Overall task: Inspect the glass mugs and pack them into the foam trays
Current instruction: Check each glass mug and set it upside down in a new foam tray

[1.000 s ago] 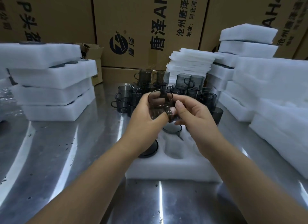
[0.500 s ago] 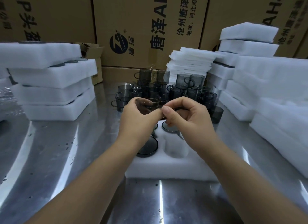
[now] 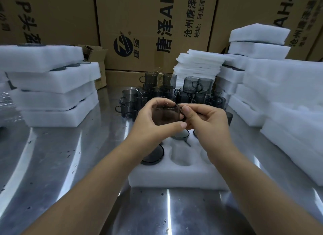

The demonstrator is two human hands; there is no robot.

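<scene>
Above the foam tray [image 3: 174, 175], left hand [image 3: 153, 124] and right hand [image 3: 208, 121] both grip one smoky glass mug [image 3: 166, 115].

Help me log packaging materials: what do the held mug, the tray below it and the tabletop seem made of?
Mug: smoky grey glass, glossy, with a tinted, see-through wall. Tray: soft white foam, matte and fuzzy at the moulded pockets. Tabletop: likely stainless steel, brushed, with streaky light reflections and small dark specks.

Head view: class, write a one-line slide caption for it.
Left hand and right hand hold a smoky grey glass mug over a white foam tray.
</scene>
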